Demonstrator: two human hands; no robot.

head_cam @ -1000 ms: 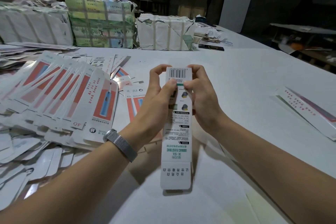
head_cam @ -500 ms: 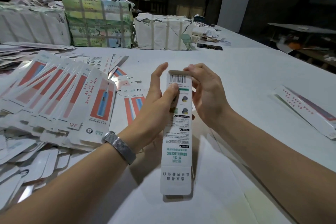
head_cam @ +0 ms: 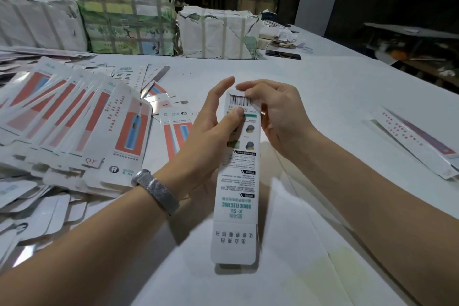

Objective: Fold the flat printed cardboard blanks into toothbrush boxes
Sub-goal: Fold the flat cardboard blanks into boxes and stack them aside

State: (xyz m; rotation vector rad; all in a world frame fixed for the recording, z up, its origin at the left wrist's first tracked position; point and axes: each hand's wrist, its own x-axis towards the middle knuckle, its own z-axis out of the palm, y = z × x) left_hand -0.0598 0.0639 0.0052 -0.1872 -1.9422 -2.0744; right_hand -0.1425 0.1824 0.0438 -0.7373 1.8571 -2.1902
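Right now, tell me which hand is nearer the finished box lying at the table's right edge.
Right. The right hand works the held box at its barcode end, on the side toward the finished box. The left hand grips the held box's far side, farther away.

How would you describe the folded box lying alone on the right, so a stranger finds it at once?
Start at the white table and follow its right edge. One long folded box lies there by itself, slanted. Unlike the fanned flat blanks on the left, it has no neighbours.
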